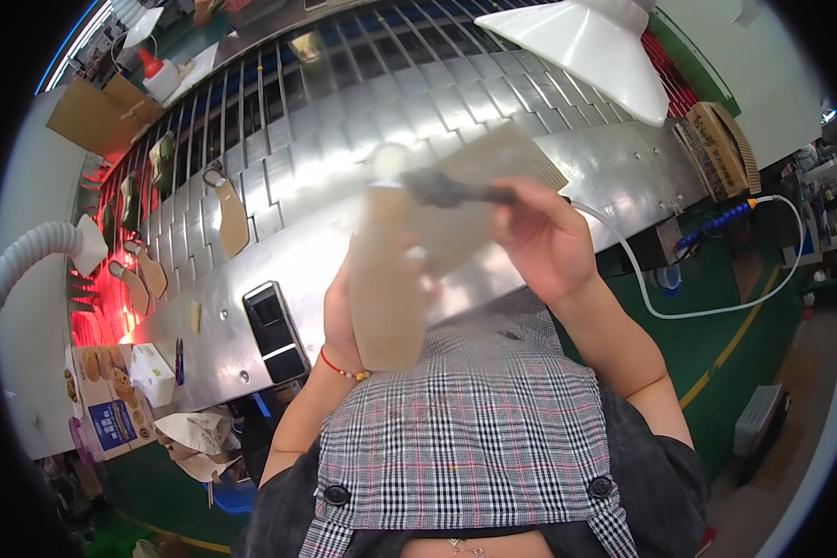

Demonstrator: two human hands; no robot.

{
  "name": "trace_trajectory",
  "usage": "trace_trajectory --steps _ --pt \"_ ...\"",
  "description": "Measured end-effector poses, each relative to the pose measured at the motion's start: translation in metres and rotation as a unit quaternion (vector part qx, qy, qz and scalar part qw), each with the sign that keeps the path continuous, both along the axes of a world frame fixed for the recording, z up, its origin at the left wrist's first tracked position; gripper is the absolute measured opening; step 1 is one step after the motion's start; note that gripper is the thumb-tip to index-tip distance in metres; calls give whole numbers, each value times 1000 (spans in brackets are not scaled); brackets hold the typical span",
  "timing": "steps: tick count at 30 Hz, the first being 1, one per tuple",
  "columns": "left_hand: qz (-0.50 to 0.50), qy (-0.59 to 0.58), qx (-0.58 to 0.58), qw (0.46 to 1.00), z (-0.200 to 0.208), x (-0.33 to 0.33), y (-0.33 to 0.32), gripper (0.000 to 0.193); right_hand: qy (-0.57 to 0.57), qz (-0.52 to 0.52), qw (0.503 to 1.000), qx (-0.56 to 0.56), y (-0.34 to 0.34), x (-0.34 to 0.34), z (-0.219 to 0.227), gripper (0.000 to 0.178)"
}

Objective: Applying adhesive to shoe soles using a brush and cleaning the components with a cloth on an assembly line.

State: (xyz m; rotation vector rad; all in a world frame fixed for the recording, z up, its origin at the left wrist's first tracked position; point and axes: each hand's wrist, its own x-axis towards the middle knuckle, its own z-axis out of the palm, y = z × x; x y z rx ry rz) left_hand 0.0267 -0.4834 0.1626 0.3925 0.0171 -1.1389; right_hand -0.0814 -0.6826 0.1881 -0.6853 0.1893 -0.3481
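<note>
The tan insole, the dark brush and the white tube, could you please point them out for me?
tan insole [386,298], head view, on its flat middle, held by the left hand.
dark brush [442,190], head view, on its blurred dark head.
white tube [716,312], head view, on its lower curve.

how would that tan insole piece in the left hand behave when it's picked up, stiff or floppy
The tan insole piece probably stays fairly stiff: it stands upright from the left hand, gripped only near its lower end, without drooping. It looks thin and flat, so likely light. The right hand works a dark brush at its top, so it may flex a little; blur hides detail.
</note>
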Motion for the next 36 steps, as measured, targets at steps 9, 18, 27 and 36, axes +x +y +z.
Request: trace_trajectory --steps 9,18,27,36 --pt "21 -23 -54 998 -9 11 12 52 22 28 998 -57 24 14 19 28" --pt "68 -44 -31 996 -16 16 13 54 -2 13 996 -89 44 21 21 26" --pt "95 -129 -105 981 1 22 -6 55 39 7 989 -145 53 31 28 24" --pt "39 -50 -171 983 2 24 -17 53 65 -47 974 -214 55 37 16 21"
